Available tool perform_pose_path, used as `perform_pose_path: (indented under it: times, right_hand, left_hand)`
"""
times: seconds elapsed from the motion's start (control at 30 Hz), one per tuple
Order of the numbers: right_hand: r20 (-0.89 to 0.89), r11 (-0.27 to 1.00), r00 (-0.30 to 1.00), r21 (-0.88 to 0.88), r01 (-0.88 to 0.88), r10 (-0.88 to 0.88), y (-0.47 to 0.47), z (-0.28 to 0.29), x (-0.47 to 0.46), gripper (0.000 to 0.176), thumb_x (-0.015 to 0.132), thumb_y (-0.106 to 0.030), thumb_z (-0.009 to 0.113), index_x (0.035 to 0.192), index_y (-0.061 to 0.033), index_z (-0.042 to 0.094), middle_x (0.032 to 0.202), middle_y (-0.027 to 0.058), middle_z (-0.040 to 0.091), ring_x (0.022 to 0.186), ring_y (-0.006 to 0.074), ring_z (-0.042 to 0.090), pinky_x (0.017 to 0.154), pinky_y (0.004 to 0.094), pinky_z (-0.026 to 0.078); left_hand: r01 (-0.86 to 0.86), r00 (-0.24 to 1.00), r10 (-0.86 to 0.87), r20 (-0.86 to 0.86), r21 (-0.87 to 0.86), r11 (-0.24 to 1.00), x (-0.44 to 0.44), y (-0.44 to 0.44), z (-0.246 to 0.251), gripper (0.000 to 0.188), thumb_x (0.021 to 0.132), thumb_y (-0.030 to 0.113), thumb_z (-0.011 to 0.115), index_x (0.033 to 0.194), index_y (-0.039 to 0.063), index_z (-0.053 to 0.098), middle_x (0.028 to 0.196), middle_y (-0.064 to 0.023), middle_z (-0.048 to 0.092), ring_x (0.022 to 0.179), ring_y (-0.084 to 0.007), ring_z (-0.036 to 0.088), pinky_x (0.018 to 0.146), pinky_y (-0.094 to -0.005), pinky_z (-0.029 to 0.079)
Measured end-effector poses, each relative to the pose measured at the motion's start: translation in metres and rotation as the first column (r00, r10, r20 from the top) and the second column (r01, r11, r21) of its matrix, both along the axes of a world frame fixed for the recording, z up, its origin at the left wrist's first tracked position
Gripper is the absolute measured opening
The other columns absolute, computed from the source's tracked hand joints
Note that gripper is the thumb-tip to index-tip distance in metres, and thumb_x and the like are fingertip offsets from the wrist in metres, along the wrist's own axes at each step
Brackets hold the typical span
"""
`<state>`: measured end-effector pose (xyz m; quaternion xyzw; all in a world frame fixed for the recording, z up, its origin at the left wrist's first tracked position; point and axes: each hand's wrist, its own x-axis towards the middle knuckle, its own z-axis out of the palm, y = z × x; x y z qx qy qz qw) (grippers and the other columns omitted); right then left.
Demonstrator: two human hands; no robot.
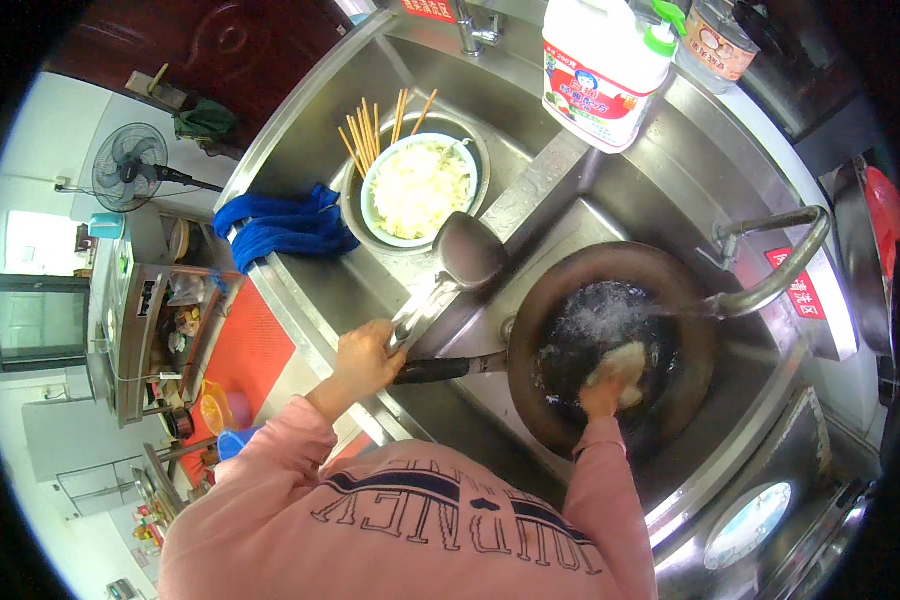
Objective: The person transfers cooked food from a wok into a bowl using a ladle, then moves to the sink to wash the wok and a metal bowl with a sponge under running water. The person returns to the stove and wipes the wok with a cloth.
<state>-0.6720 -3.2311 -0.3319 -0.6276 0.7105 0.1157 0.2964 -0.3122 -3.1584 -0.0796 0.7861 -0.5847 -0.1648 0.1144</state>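
In the right-hand sink basin [487,412] lies a dark wok [536,330] with water in it. A stream from the curved faucet [780,292] falls into the wok. Inside the wok, my right hand [604,391] presses a pale scrubbing cloth or sponge [630,367] against the bottom. My left hand [367,358] grips the metal handle of a ladle [471,251], whose dark bowl rests over the divider. The wok's black handle [435,370] runs right beside my left fingers; whether they also grip it is hidden.
The left basin holds a metal bowl [351,214], a light-blue bowl of chopped pale vegetable [420,191] and several wooden chopsticks [361,135]. A blue towel [292,229] hangs over the rim. A white detergent jug [604,75] stands behind the divider, near a second faucet [476,30].
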Motion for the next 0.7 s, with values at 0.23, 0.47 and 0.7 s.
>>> perform_pose_path:
  times: [0.23,0.47,0.7]
  right_hand:
    - [0.008,0.998,1.000,-0.056,-0.022,0.022,-0.002,0.004,-0.004,0.066,0.068,-0.019,0.065,0.129,-0.0131,0.040,0.135,0.0165,0.028,0.129,0.0370,0.020,0.101,0.0462,0.029]
    - [-0.060,0.964,0.970,-0.118,-0.240,0.234,0.000,-0.024,-0.021,0.062,0.070,-0.024,0.062,0.128,-0.0094,0.042,0.130,0.0163,0.040,0.121,0.0384,0.032,0.104,0.0449,0.024]
    - [-0.064,0.942,0.948,-0.103,-0.318,0.313,0.001,-0.057,-0.029,0.063,0.070,-0.025,0.062,0.127,-0.0061,0.043,0.129,0.0165,0.042,0.123,0.0394,0.028,0.106,0.0436,0.021]
  left_hand:
    - [0.035,0.999,-0.038,0.023,0.129,0.991,0.013,0.009,-0.009,0.029,0.072,0.029,0.064,0.070,0.003,0.050,0.066,-0.0139,0.053,0.065,-0.0344,0.055,0.059,-0.0430,0.044]
    - [0.007,0.997,-0.022,0.074,0.196,0.981,0.018,0.021,-0.005,0.041,0.074,0.041,0.062,0.089,0.004,0.053,0.080,-0.0137,0.057,0.074,-0.0321,0.057,0.065,-0.0413,0.046]
    - [-0.195,0.966,0.185,-0.179,-0.037,0.980,0.075,0.051,0.003,0.035,0.077,0.010,0.043,0.111,0.006,0.047,0.109,-0.0192,0.047,0.101,-0.0348,0.047,0.086,-0.0414,0.039]
